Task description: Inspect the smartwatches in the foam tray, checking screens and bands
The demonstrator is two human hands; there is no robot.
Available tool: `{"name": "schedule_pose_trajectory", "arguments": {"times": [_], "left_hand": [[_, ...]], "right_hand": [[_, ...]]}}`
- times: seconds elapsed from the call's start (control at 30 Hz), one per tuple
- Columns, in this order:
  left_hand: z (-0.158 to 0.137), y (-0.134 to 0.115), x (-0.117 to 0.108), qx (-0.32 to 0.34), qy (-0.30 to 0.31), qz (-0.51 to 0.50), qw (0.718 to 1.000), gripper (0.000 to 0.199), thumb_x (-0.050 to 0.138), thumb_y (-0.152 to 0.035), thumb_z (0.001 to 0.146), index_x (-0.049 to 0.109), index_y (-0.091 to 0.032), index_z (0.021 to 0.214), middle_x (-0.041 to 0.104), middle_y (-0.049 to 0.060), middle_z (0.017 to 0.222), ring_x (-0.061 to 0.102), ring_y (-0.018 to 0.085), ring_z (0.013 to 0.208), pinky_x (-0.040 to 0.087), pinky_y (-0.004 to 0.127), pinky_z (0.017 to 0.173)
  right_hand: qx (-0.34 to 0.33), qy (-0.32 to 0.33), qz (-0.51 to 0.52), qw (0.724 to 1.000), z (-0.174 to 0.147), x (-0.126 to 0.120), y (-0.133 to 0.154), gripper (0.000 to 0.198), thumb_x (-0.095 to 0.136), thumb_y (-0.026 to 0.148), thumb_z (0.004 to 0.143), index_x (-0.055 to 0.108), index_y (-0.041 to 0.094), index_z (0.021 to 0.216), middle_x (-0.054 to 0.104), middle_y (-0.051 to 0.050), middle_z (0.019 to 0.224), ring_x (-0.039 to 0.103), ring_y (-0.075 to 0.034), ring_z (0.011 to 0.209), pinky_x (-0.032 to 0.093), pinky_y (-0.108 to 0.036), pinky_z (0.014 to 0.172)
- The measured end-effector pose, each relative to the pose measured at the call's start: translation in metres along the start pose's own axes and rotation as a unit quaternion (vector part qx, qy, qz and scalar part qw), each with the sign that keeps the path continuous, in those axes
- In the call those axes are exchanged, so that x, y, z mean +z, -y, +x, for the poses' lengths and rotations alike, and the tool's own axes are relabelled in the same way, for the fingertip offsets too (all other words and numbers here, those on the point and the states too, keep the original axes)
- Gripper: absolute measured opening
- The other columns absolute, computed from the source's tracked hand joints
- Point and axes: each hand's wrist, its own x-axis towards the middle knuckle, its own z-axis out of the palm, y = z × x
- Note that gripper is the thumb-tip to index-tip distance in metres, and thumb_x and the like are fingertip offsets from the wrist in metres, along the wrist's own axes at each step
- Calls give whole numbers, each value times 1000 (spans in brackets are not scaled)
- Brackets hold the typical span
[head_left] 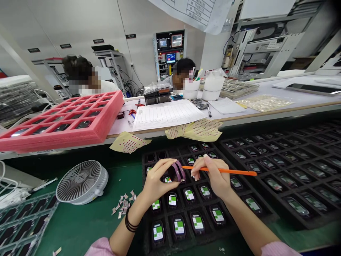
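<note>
As left hand (157, 179) pinches purple casing (182, 172) (rounded), slim orange stick (234, 172)

The left hand (157, 179) pinches a purple watch casing (182, 173); the right hand (220, 182) holds an orange stick (237, 172) at its three o'clock side. A white fan (82, 181) stands at the casing's nine o'clock.

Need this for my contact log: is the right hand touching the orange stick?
Touching. The head view shows the right hand gripping the orange stick, whose ends jut out on either side.
</note>
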Motion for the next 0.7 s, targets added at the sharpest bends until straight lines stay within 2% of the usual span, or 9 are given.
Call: {"name": "schedule_pose_trajectory", "arguments": {"times": [0.17,0.3,0.4,0.43,0.5,0.6,0.7], "left_hand": [[6,8,-2,-86,28,0,996,44,72,-21,72,59,-19,115,64,9,110,62,21,99,56,31,77],[22,41,14,-147,65,16,987,39,71,-26,73,61,-18,110,64,8,108,63,20,94,55,26,69],[42,72,45,-157,141,127,969,43,73,-31,71,62,-18,111,65,7,110,62,22,100,52,31,85],[50,81,57,-157,171,171,957,44,72,-33,72,61,-18,112,65,7,112,61,23,103,50,32,88],[63,96,81,-156,197,192,949,44,74,-32,71,63,-15,110,65,9,111,60,26,105,50,34,88],[77,113,108,-155,230,206,939,42,75,-32,69,66,-14,105,67,11,106,61,28,102,51,34,84],[81,124,113,-151,250,224,930,45,74,-37,70,66,-14,109,67,12,107,61,29,102,50,34,85]], "right_hand": [[30,-8,-17,999,4,-10,4,49,40,34,97,70,17,63,64,-3,54,57,-11,46,45,-24,46],[105,-19,-43,993,10,-36,-5,47,47,45,92,68,15,62,64,-4,55,58,-12,44,46,-23,45],[187,-18,-54,981,16,-60,-30,49,49,56,87,66,14,68,63,-4,52,59,-13,42,47,-24,43],[205,-18,-63,977,17,-68,-41,50,49,59,85,66,14,70,63,-4,51,59,-14,42,47,-24,43],[227,-11,-91,970,19,-83,-65,52,49,63,83,65,13,76,62,-3,50,60,-15,41,47,-24,43],[239,4,-177,955,21,-107,-97,55,41,62,87,65,13,91,62,-3,51,62,-16,44,51,-25,47],[219,39,-308,925,26,-133,-120,54,27,52,94,64,13,101,66,-6,60,67,-19,55,53,-28,56]]}}
